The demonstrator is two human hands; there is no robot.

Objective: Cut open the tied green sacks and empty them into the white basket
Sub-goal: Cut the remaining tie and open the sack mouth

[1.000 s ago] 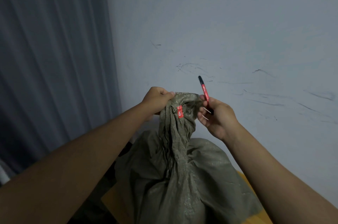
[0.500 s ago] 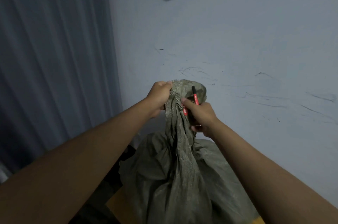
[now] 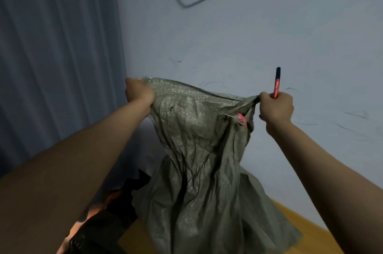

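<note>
Crinkled woven green sack (image 3: 199,150), mouth stretched flat

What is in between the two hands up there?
In the head view, the green sack's top edge stretches between the left hand and the right hand, which also holds a red cutter.

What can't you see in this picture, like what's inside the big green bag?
- Head view: what the green sack holds is hidden by its own cloth.
- Head view: the white basket is nowhere in the frame.
- Head view: the red tool's cutting end is covered by the right hand.
- Head view: the left hand grips the rim; its fingertips are tucked behind the cloth.
</note>
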